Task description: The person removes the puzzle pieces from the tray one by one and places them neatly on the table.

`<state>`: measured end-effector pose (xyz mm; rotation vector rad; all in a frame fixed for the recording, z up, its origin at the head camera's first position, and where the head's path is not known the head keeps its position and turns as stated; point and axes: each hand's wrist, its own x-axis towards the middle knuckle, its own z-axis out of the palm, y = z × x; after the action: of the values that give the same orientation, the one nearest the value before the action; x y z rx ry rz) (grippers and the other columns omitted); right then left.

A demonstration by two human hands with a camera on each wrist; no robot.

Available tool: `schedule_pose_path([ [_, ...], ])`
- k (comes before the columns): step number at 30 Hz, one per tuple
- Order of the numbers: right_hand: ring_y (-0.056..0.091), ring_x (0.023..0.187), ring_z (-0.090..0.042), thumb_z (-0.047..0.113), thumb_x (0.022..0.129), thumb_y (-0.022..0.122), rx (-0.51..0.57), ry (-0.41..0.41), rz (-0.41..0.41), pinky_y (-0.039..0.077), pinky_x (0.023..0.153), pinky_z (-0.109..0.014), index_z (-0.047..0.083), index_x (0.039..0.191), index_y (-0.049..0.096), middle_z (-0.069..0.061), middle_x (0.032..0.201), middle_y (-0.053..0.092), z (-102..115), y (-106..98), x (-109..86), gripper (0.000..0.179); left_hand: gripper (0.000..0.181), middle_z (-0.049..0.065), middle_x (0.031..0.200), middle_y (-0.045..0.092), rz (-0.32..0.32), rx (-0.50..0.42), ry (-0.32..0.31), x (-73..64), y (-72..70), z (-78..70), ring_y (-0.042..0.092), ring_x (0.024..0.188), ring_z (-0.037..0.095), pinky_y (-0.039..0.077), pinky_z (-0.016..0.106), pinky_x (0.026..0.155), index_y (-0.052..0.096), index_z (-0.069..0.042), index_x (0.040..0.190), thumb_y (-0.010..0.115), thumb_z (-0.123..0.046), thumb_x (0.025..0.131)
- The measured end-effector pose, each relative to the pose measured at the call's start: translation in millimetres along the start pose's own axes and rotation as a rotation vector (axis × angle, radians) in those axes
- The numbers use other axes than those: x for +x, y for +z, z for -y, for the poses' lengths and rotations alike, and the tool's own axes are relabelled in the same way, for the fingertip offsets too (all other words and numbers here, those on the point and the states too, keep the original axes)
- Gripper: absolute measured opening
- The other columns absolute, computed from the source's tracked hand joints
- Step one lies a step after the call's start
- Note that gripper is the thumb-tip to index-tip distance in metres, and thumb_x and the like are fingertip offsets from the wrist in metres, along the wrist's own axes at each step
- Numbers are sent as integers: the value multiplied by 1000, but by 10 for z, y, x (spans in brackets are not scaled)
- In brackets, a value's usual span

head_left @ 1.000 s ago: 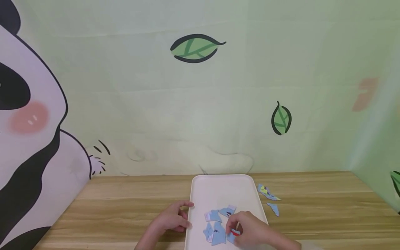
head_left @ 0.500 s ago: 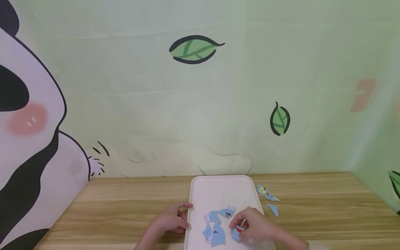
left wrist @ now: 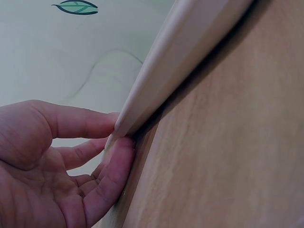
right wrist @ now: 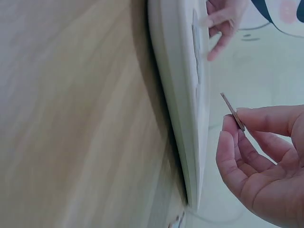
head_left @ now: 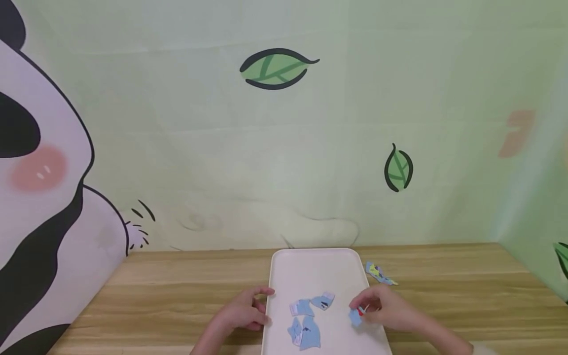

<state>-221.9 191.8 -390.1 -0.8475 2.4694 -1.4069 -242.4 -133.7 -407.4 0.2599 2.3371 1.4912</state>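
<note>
My right hand (head_left: 386,308) pinches a small blue puzzle piece (head_left: 355,318) with a red mark, over the right side of the white tray (head_left: 310,268). From the right wrist view, that piece shows edge-on as a thin card between thumb and fingertips, raised off the tray. Several other blue puzzle pieces (head_left: 310,333) lie on the tray to the left of it, some with pale lilac corners. At the tray's left edge, the fingertips of my left hand (head_left: 245,309) rest against the rim. The left wrist view has these fingers touching the tray's outer side (left wrist: 156,71).
A blue and yellow puzzle piece (head_left: 379,274) lies on the wooden table (head_left: 448,281) beyond the tray's right edge. Behind the table stands a pale green wall (head_left: 177,148) with printed leaves and a panda.
My right hand has lifted the blue piece with the red mark and carried it right, away from the other pieces. It now covers a blue piece on the table. My left hand has stayed put.
</note>
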Motion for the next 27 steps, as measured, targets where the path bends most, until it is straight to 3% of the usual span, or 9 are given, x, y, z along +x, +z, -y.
schedule_pose_path([
  [6,52,67,-1,-5,73,64,39,-43,-42,47,59,-19,-14,92,61,-5,82,63,-104,-157,-124,22,58,9,79,50,0,-6,6,8,8,14,52,64,17,51,27,55,48,0,124,69,7,70],
  [10,54,67,-2,-4,74,64,54,-21,-58,48,60,-19,-15,93,59,-5,83,60,-180,-234,-197,23,58,8,78,50,-4,-2,7,14,7,18,52,63,16,50,26,54,49,-1,123,69,7,70],
  [17,54,69,-1,-8,70,63,31,-48,-73,49,57,-20,-18,90,57,-9,81,60,-312,-327,-317,23,57,8,78,49,-1,-7,0,2,5,41,52,63,16,51,27,54,49,0,123,68,7,70],
  [27,54,70,0,-4,71,66,-27,56,-60,48,59,-20,-17,91,60,-17,84,65,-373,-443,-432,25,57,7,78,48,-7,-8,18,37,1,69,51,62,16,51,27,53,49,0,123,69,7,70],
])
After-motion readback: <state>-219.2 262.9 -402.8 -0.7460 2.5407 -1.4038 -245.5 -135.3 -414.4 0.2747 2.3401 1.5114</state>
